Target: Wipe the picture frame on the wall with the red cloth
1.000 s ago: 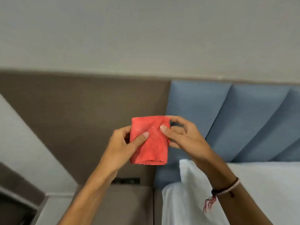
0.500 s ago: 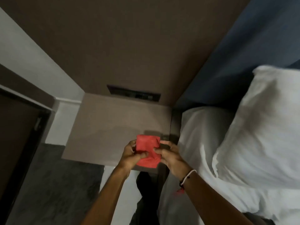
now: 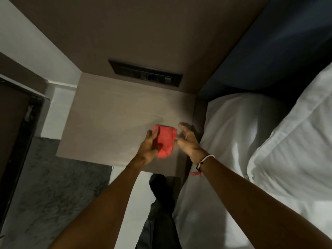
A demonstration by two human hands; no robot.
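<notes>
Red cloth (image 3: 165,141): folded into a small thick pad, over the near right part of the bedside table (image 3: 111,123), between the two hands. Whether it rests on the tabletop or sits just above it cannot be told.

Left hand (image 3: 150,147): against the cloth's left edge, fingers up along that side, thumb side under the lower fold; it appears to hold the cloth.

Right hand (image 3: 187,142): just beside the cloth's right edge, fingers curled and spread, palm turned toward the cloth. It looks parted from the fabric, though blur leaves contact unsure. A cord bracelet (image 3: 204,159) sits at that wrist.

Picture frame: not in view. Only brown wall panel (image 3: 125,33) shows beyond the hands, with a dark switch plate (image 3: 145,72) set low in it.

Surroundings: white bedsheet (image 3: 233,126) and pillow (image 3: 296,132) to the right of the right hand; grey carpet (image 3: 53,177) below and left of the left forearm.

Step in hand, as judged: the cloth is either being set down or being tidied into a pad; no wiping can be confirmed from here.

Handling note: the fabric is soft and will spring open if let go unevenly. Keep the fold flat under one palm, pinch the loose edges together, and take it up whole so a clean smooth face meets the frame.
</notes>
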